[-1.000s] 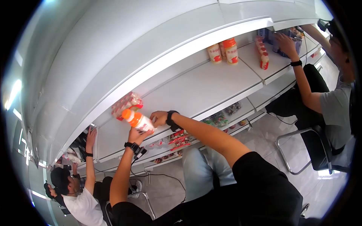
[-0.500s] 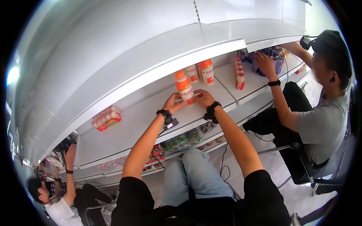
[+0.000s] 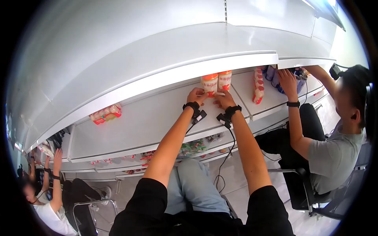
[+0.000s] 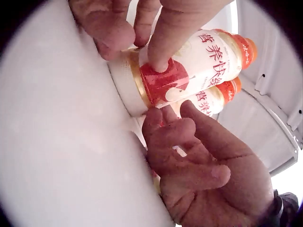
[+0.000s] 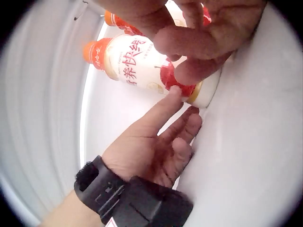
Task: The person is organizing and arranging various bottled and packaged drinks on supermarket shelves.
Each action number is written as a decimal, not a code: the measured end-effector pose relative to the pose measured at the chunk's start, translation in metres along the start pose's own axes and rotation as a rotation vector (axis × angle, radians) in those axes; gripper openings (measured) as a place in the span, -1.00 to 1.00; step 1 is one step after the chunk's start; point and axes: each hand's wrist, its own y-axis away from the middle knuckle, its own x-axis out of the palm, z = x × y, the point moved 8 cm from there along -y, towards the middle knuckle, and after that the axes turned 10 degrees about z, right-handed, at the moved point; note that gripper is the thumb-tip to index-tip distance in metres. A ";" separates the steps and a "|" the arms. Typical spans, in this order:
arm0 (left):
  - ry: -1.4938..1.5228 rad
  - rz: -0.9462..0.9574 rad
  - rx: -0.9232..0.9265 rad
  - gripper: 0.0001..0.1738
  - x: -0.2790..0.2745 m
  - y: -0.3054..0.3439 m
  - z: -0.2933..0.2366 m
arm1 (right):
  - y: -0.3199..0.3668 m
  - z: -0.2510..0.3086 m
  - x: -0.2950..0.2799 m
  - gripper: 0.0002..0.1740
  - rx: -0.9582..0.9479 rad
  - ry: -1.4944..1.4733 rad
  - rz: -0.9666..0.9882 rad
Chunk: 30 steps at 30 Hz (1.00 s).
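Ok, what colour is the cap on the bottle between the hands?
Orange; the cap shows best in the right wrist view.

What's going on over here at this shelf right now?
Someone is handling an orange-capped drink bottle, which stands upright on the shelf. The left hand has its thumb against the bottle's lower part, and the right hand is close by its base; whether that one touches is hard to tell. A matching bottle stands beside it. Farther left on the shelf sits a pack of small bottles. To the right, a person in grey reaches toward blue cans.
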 end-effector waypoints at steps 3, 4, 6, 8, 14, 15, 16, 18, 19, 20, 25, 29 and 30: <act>-0.026 -0.012 -0.065 -0.51 -0.001 -0.003 -0.001 | -0.001 -0.001 0.000 -0.50 -0.009 -0.064 0.019; -0.027 -0.008 -0.087 -0.50 -0.001 -0.004 -0.004 | -0.001 0.000 0.000 -0.50 -0.016 -0.090 0.022; -0.087 0.009 -0.095 -0.45 0.000 -0.009 -0.008 | -0.004 -0.003 -0.004 -0.51 -0.033 -0.144 0.006; -0.115 0.006 -0.106 -0.40 0.000 -0.013 -0.005 | -0.006 -0.010 -0.007 -0.51 -0.044 -0.183 -0.002; -0.044 0.006 -0.111 -0.30 0.000 -0.008 -0.005 | -0.001 -0.009 -0.007 -0.50 -0.047 -0.199 -0.042; 0.043 0.027 -0.073 -0.31 0.002 -0.015 0.008 | -0.008 -0.019 -0.013 -0.49 -0.046 -0.217 -0.042; 0.127 0.039 -0.037 -0.32 0.001 -0.019 0.021 | -0.011 -0.024 -0.018 -0.46 -0.055 -0.223 -0.048; 0.173 0.120 -0.002 -0.39 -0.005 0.002 0.023 | -0.003 -0.021 -0.018 -0.55 -0.057 -0.167 -0.010; 0.178 0.145 0.003 -0.41 -0.018 0.024 0.020 | -0.006 -0.024 -0.022 -0.55 -0.058 -0.134 0.052; 0.184 0.178 0.007 -0.44 -0.029 0.050 0.012 | 0.005 -0.018 -0.016 -0.53 -0.043 -0.189 0.071; 0.151 0.143 -0.062 -0.58 -0.149 0.113 0.054 | 0.013 -0.013 0.027 -0.59 0.016 -0.019 0.190; -0.026 -0.196 -0.045 -0.70 -0.300 0.178 0.087 | 0.021 -0.014 0.105 -0.59 0.039 0.048 0.315; -0.064 -0.279 -0.039 -0.72 -0.335 0.198 0.092 | 0.024 -0.016 0.130 -0.59 0.041 0.063 0.356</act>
